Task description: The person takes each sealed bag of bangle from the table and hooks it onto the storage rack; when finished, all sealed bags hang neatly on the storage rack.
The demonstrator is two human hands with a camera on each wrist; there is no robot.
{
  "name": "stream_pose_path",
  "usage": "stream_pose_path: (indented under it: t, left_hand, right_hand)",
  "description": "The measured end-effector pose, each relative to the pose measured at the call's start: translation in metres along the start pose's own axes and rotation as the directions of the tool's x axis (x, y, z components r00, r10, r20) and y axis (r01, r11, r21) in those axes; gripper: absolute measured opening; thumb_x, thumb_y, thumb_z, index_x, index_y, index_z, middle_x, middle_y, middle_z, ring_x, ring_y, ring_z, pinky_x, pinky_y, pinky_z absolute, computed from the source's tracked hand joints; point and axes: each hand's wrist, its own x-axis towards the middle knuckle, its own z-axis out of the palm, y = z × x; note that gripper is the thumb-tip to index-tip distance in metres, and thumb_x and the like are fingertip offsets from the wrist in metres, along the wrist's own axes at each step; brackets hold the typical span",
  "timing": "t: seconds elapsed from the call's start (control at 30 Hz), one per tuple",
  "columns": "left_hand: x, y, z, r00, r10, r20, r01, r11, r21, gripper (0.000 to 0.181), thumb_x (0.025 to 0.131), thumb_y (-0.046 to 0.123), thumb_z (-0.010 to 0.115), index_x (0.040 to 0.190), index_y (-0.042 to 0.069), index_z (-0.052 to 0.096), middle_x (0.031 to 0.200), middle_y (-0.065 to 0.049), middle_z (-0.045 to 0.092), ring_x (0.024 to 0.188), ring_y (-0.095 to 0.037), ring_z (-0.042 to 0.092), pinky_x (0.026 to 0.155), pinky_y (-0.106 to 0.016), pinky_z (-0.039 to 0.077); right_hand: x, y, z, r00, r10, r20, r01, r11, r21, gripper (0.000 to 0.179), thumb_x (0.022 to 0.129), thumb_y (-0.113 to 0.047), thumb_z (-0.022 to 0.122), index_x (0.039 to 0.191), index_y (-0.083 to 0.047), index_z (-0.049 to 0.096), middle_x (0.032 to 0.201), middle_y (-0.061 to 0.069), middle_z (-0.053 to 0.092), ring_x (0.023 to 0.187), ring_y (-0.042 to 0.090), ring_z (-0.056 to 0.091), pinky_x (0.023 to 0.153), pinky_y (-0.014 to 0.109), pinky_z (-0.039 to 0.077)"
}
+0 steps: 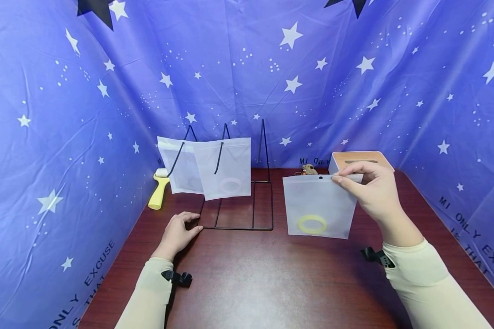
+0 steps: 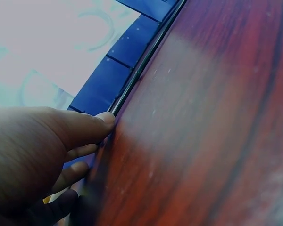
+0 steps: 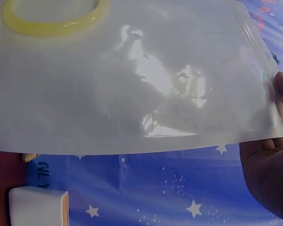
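My right hand (image 1: pixel 372 192) pinches the top right corner of a frosted zip bag (image 1: pixel 325 201) between thumb and fingers. It hangs upright above the table, with a small hang hole at its top edge and a yellow ring (image 1: pixel 311 224) showing through near the bottom. The right wrist view shows the shiny zip bag (image 3: pixel 146 89) up close. At the front left corner of a black wire rack (image 1: pixel 234 228), my left hand (image 1: pixel 180 233) holds the frame, thumb on the front rod (image 2: pixel 137 77). Two similar bags (image 1: pixel 226 160) hang from the rack's left and middle hooks, a pale ring inside the middle one.
Left of the rack stands a yellow-handled roller (image 1: pixel 159 192). At the back right is a white box with a wood-look top (image 1: pixel 364 157), partly behind my right hand, with a small brown figure (image 1: pixel 309 169) beside it. The rack's right hook (image 1: pixel 264 146) is bare. Starry blue cloth (image 1: pixel 247 68) surrounds the table.
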Motion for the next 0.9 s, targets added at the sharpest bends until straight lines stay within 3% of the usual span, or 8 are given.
stream_pose_path:
  t: [0.13,0.43,0.73,0.9]
  left_hand:
    - [0.001,0.002,-0.001,1.0,0.002,-0.006,-0.002,1.0,0.006,0.043,0.088,0.024,0.087,0.127,0.01,0.075,0.125,-0.006,0.071,0.114,-0.033,0.061,0.099,-0.05,0.048]
    - [0.003,0.015,-0.004,1.0,0.022,-0.01,-0.022,0.999,-0.044,0.045,0.088,0.026,0.087,0.128,0.011,0.074,0.118,-0.004,0.071,0.108,-0.024,0.066,0.094,-0.048,0.052]
    - [0.004,0.037,0.0,0.999,0.052,-0.018,-0.053,0.991,-0.125,0.043,0.087,0.026,0.088,0.127,0.014,0.075,0.121,-0.001,0.073,0.107,-0.023,0.068,0.092,-0.047,0.054]
    - [0.005,0.052,0.004,0.997,0.067,0.028,-0.061,0.98,-0.19,0.043,0.089,0.027,0.086,0.128,0.014,0.074,0.115,-0.004,0.074,0.105,-0.022,0.07,0.092,-0.046,0.055]
  right_hand:
    - [0.002,0.002,0.005,1.0,-0.008,0.024,0.008,1.0,0.011,0.013,0.081,0.022,0.076,0.09,0.017,0.068,0.087,0.009,0.077,0.073,0.013,0.071,0.053,0.019,0.048]
    - [0.004,-0.001,0.02,1.0,-0.012,0.028,0.012,1.0,0.001,0.011,0.082,0.018,0.078,0.089,0.014,0.071,0.085,0.012,0.077,0.069,0.014,0.07,0.043,0.024,0.034]
    - [0.006,-0.003,0.036,0.999,-0.022,0.04,0.021,0.999,0.034,0.012,0.082,0.019,0.077,0.089,0.014,0.07,0.088,0.012,0.077,0.077,0.016,0.073,0.05,0.02,0.042]
    - [0.008,-0.001,0.045,0.999,-0.023,0.037,0.022,0.999,0.034,0.012,0.082,0.017,0.078,0.089,0.013,0.07,0.087,0.009,0.077,0.08,0.014,0.073,0.053,0.018,0.045]
